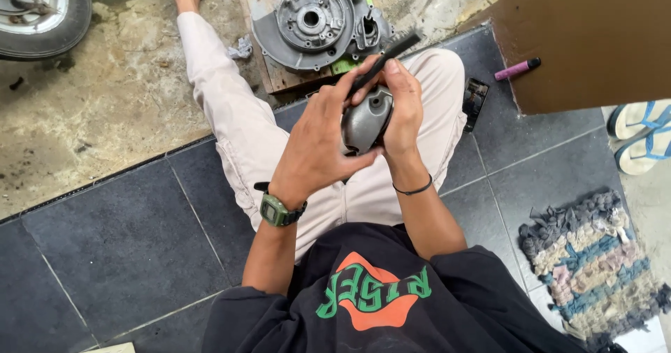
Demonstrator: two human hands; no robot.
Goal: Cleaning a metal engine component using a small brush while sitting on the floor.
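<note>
Black printed shirt [381, 304], beige trousers [244, 136], green wristwatch [278, 211] and a thin black wristband [414, 189].

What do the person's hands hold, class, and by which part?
Both hands, left hand and right hand, clasp a grey metal cover by its sides.

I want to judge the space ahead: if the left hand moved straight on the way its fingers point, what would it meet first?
Probably the grey engine cover on the wooden board; the left hand points up and away over the knees, though depth is unclear.
</note>
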